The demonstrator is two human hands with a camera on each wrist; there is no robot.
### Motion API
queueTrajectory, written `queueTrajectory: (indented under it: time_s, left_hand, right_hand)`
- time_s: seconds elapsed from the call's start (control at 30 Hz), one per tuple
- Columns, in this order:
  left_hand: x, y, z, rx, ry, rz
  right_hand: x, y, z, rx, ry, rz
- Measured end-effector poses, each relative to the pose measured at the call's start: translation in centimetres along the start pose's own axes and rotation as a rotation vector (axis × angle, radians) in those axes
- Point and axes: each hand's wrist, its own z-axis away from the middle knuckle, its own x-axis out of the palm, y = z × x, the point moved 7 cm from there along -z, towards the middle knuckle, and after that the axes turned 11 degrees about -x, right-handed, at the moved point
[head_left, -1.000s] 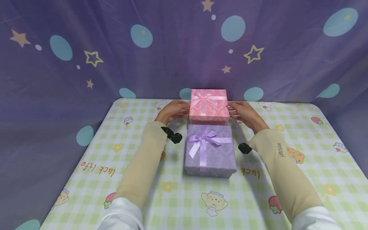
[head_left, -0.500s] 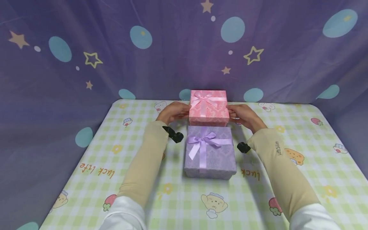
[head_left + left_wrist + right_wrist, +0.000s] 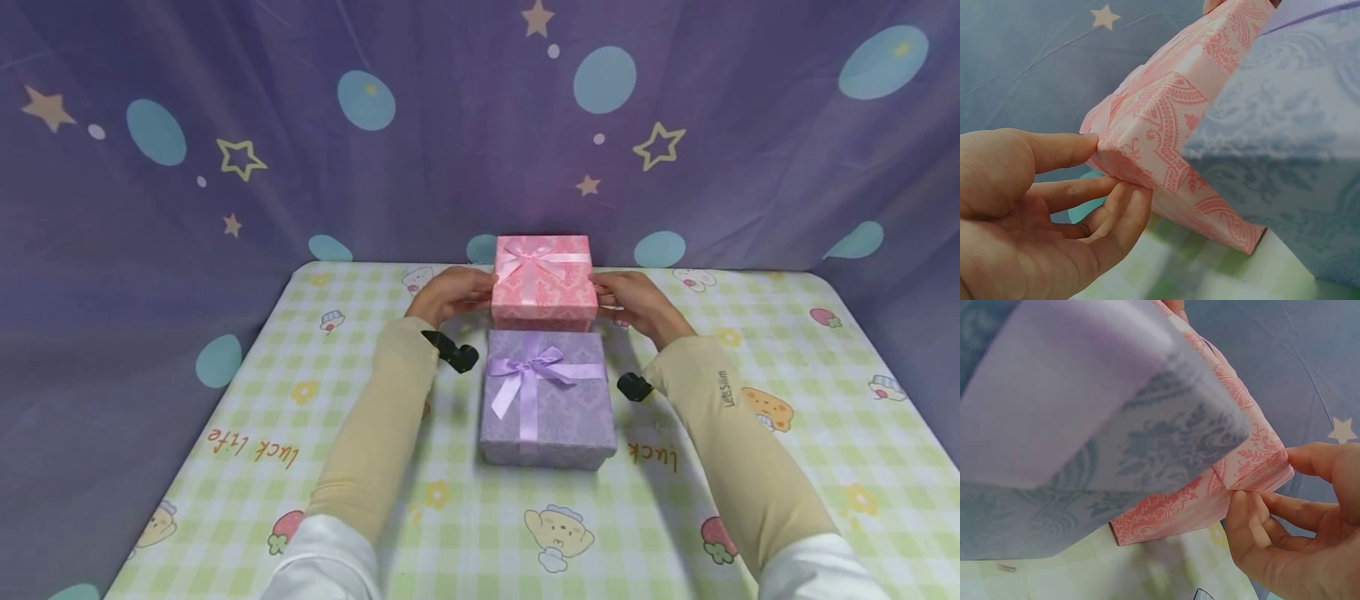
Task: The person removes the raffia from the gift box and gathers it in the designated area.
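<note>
A pink patterned gift box point(image 3: 543, 287) with a ribbon bow on its lid stands at the back of the table. On its left side my left hand point(image 3: 454, 293) pinches the lid edge, thumb point(image 3: 1066, 151) at the upper rim and fingers point(image 3: 1122, 215) beneath the lip. From the opposite side my right hand point(image 3: 637, 300) holds the lid in the same way, its thumb point(image 3: 1313, 459) against the corner. The lid sits on the box. Just in front is a larger purple gift box point(image 3: 551, 417) with a lilac bow, which neither hand touches; it hides part of the pink box in both wrist views.
A green-and-white checked cloth point(image 3: 360, 358) with cartoon prints covers the table. Behind the table's back edge hangs a purple curtain point(image 3: 480, 167) with stars and ovals. Both forearms pass beside the purple box, with black wrist mounts point(image 3: 636, 386) near its sides.
My hands have drawn in slightly against the pink box, the right fingers now under the lid edge. Both boxes keep their places; the view has shifted a little.
</note>
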Motion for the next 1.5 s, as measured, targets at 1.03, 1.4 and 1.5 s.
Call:
queueTrajectory:
  time_s: [1.03, 1.4, 1.5]
  left_hand:
    - [0.3, 1.6, 1.5, 0.042, -0.034, 0.056]
    - [0.0, 2.4, 1.8, 0.054, 0.007, 0.039]
    - [0.0, 2.8, 2.1, 0.066, 0.033, 0.023]
  right_hand:
    - [-0.1, -2.1, 0.6, -0.07, -0.024, -0.057]
    - [0.0, -3.2, 0.6, -0.097, -0.008, -0.061]
    - [0.0, -3.6, 0.6, -0.111, 0.02, -0.05]
